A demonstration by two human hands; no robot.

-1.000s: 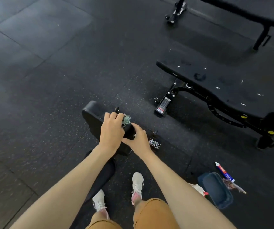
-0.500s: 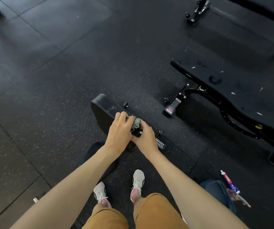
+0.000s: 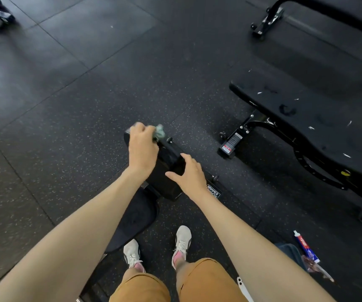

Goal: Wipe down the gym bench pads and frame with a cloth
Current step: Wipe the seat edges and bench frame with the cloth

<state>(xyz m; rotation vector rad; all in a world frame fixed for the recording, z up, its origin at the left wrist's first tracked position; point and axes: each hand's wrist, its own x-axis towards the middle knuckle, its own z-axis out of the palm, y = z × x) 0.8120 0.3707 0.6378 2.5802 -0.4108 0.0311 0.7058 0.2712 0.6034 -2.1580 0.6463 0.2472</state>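
Speckled black rubber floor [image 3: 71,118] fills the view. At the right stands a second bench [image 3: 306,114], its black pad flecked with white scraps; a white-and-red sticker [image 3: 230,143] on its foot is too small to read. The person stands over the gym bench [image 3: 136,219], whose black roller pad [image 3: 169,168] lies ahead of the seat. The left hand [image 3: 142,149], blurred, has its fingers curled round a greenish cloth [image 3: 160,131] at the pad's far end. The right hand [image 3: 188,173] is over the near end, fingers straight and spread; contact cannot be told. A frame label [image 3: 213,191] beside that wrist reads "HAMMER"; its second line is partly hidden. At lower right a dark blue pouch [image 3: 291,251] is mostly behind the forearm, contents unseen, with a red-and-blue tube [image 3: 305,247] just beside it, print illegible.
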